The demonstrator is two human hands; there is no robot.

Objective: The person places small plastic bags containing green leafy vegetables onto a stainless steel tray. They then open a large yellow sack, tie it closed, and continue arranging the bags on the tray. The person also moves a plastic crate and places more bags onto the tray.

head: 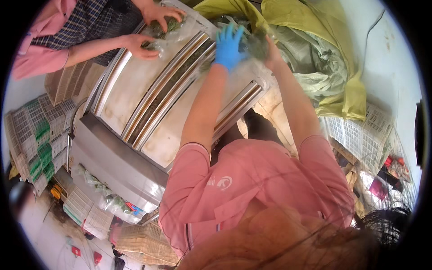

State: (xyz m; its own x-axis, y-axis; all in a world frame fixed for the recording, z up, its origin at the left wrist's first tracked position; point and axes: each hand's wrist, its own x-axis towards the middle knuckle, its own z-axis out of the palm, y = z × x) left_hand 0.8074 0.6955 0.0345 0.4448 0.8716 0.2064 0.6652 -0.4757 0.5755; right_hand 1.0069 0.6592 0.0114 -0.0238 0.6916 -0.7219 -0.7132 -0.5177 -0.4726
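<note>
My left hand wears a blue glove, its fingers spread over the far end of the conveyor machine. Close by on the right, my bare right hand grips a bag of dark green produce, blurred by motion. Part of that bag is hidden behind my fingers. Beneath my forearms lie the machine's pale belts, edged by shiny metal rails. Beyond my hands a yellow-green sack gapes, with clear plastic and greens inside.
Across the machine a co-worker's two hands handle clear bags of greens. A metal cover spans the near-left end, with bagged greens past it. Plastic crates stack at left; more crates stand at right below the sack.
</note>
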